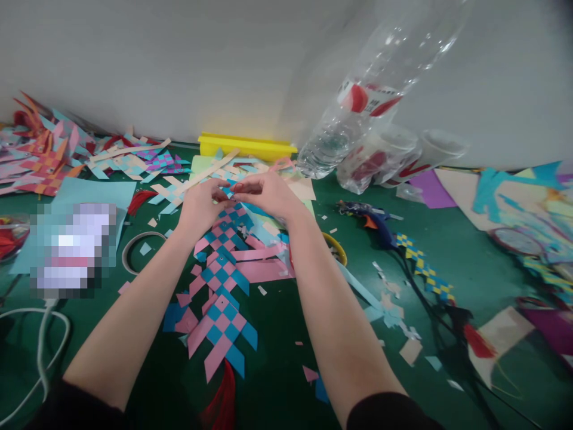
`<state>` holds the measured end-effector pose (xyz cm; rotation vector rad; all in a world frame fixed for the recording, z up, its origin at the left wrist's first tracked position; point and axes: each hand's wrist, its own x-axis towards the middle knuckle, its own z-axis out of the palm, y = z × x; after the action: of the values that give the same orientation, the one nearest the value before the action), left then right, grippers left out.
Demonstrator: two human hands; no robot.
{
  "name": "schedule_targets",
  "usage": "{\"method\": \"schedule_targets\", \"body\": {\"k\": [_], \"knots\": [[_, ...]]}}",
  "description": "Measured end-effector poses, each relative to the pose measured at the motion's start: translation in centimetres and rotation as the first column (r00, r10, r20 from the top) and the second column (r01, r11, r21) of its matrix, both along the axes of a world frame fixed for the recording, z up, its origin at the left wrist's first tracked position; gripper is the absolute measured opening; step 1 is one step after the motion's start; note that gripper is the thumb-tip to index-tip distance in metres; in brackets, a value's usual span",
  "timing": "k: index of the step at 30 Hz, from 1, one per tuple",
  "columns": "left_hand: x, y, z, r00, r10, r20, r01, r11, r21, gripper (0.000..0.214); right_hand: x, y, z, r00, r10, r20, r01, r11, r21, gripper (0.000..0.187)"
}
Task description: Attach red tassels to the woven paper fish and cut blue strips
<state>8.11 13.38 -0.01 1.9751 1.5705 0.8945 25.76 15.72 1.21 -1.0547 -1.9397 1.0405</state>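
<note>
A pink-and-blue woven paper chain (222, 310) lies lengthwise before me, made of several checkered sections with pointed strip ends. A red tassel (221, 397) hangs from its near end. At the far end, my left hand (203, 204) is closed, thumb and fingers pinching the paper. Close against it, my right hand (264, 194) is also closed in a pinch at the same end. The fingertips nearly meet, and they partly hide the bit of paper between them. Pink paper strips (259, 257) lie just right of the chain, beneath my right forearm.
A phone (74, 245) with a white cable lies left, near a tape roll (129, 254). A yellow holder (246, 146) stands by the wall. Right are a leaning plastic bottle (371, 101), plastic cups (441, 149) and a blue-yellow woven dragon (425, 269). Paper scraps litter the green table (277, 346).
</note>
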Motion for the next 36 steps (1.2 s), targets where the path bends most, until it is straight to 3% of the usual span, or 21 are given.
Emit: {"method": "schedule_targets", "body": {"k": [5, 10, 18, 23, 28, 36], "knots": [[-0.04, 0.11, -0.12, 1.0, 0.0, 0.017, 0.0, 1.0, -0.006, 0.031, -0.1, 0.09, -0.27, 0.999, -0.038, 0.024, 0.035, 0.995, 0.097, 0.008], [-0.01, 0.07, -0.1, 1.0, 0.021, 0.021, -0.021, 1.0, -0.019, 0.032, -0.3, 0.05, -0.45, 0.997, -0.073, 0.017, 0.072, 0.996, 0.055, 0.021], [0.05, -0.03, 0.33, 1.0, 0.018, 0.0, -0.018, 0.999, -0.035, 0.034, -0.51, -0.11, -0.27, 0.997, -0.074, 0.018, 0.072, 0.995, 0.072, 0.02], [-0.17, -0.02, 0.46, 1.0, 0.025, -0.01, -0.025, 1.0, -0.013, 0.031, -0.3, -0.21, -0.08, 0.998, -0.052, 0.02, 0.053, 0.998, -0.036, 0.024], [-0.22, 0.06, 0.16, 1.0, -0.014, 0.004, 0.014, 0.999, 0.039, 0.022, -0.25, 0.27, -0.2, 0.991, -0.126, -0.046, 0.116, 0.977, -0.179, 0.017], [-0.05, -0.02, 0.3, 0.994, -0.095, -0.047, 0.101, 0.983, 0.15, 0.019, -0.26, 0.51, -0.39, 0.978, -0.195, -0.078, 0.167, 0.947, -0.273, 0.024]]}}
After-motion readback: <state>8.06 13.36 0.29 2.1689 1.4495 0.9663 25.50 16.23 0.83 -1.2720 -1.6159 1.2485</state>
